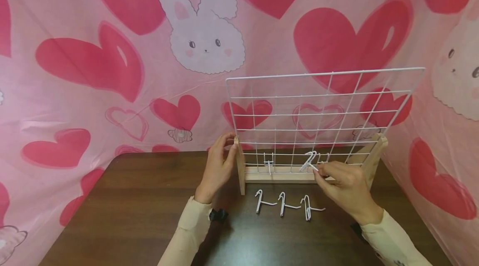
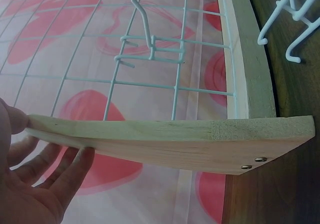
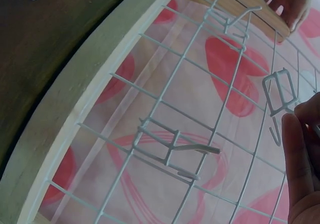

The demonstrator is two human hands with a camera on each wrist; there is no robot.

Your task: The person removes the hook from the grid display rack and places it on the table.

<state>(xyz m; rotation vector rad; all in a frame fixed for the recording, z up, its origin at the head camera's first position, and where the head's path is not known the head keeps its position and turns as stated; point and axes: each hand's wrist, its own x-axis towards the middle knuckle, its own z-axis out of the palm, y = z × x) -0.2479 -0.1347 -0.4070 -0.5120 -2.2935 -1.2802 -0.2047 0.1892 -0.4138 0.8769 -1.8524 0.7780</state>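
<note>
A white wire grid panel (image 1: pixel 295 114) leans back in a wooden stand (image 1: pixel 280 178) on the table. My left hand (image 1: pixel 220 165) grips the top of the stand's left side piece (image 2: pixel 150 151), thumb on one face and fingers on the other. My right hand (image 1: pixel 346 185) pinches a white wire hook (image 1: pixel 309 161) by its prong, in front of the lower grid. In the right wrist view that hook's frame (image 3: pixel 281 91) stands off the wires. Two more hooks hang on the grid, a left one (image 2: pixel 152 48) and a right one (image 3: pixel 172 149).
Three loose white hooks lie in a row on the dark wood table (image 1: pixel 149 199) before the stand: a left hook (image 1: pixel 262 202), a middle hook (image 1: pixel 285 205) and a right hook (image 1: pixel 309 208). Behind hangs a pink cloth (image 1: pixel 202 112) with hearts and a rabbit.
</note>
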